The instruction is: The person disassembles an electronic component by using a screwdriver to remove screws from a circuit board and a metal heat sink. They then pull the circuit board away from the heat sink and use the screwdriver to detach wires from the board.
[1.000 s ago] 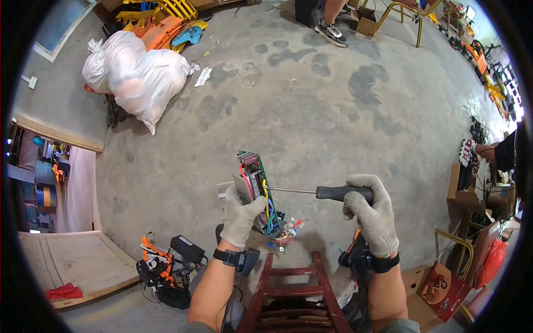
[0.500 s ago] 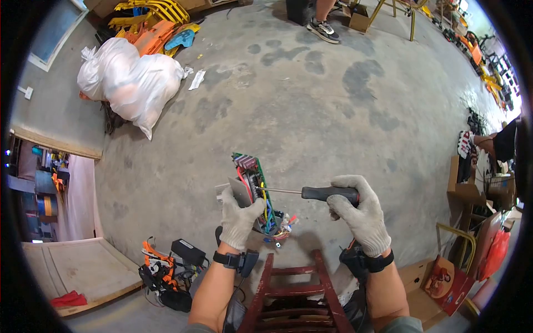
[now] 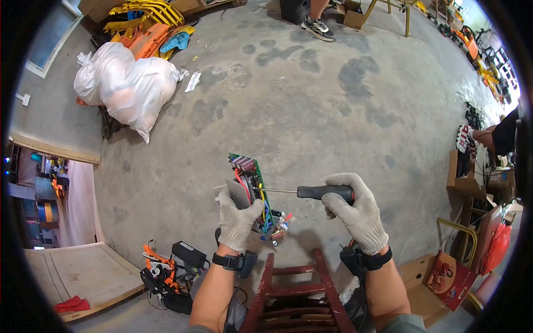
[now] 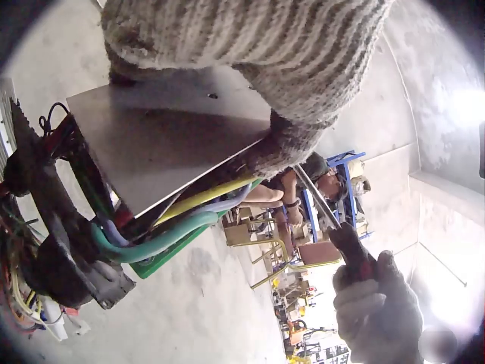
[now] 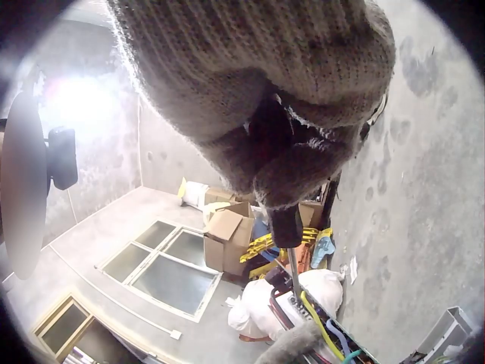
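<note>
My left hand (image 3: 236,223), in a knitted work glove, grips a circuit board (image 3: 243,162) with a flat grey metal plate (image 4: 167,140) on its side. Red, yellow and blue wires run along the board, and a teal wire (image 4: 155,236) bends round its lower edge in the left wrist view. In its matching glove, my right hand (image 3: 361,215) holds a screwdriver (image 3: 313,192) by its black handle. The shaft points left, level with the board, its tip among the parts beside the plate. Loose connectors (image 3: 280,223) dangle at the board's lower end.
A dark red wooden stool or ladder (image 3: 294,289) stands between my arms. Orange and black parts (image 3: 166,272) lie on the floor to the left, near a pale wooden panel (image 3: 83,275). White sacks (image 3: 130,86) sit farther off, and an open carton (image 3: 425,283) is at the right.
The screwdriver has shifted left toward the board, its tip now farther in behind the plate edge. The board has tilted slightly in my left hand, and the whole head view has drifted a little.
</note>
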### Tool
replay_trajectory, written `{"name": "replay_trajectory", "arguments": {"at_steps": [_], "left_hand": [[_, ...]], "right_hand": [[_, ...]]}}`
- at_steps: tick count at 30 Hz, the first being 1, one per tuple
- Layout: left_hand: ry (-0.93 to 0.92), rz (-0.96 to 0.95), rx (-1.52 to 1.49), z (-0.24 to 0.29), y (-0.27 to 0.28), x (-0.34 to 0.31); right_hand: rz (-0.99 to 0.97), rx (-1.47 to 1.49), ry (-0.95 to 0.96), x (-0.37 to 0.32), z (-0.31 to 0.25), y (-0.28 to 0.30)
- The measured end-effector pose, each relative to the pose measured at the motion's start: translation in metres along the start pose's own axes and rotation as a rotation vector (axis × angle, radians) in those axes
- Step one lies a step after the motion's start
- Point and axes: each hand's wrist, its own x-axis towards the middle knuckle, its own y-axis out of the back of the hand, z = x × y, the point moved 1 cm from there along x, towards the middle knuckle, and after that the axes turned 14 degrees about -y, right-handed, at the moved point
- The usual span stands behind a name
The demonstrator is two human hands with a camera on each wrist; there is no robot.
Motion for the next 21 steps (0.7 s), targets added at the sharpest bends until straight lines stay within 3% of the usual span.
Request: {"name": "replay_trajectory", "arguments": {"at_steps": [21], "left_hand": [[-0.029,0.030,0.061,0.004,-0.003,0.000]], "right_hand": [[0.005,0.037,0.001,0.002,0.003,-0.004]]}}
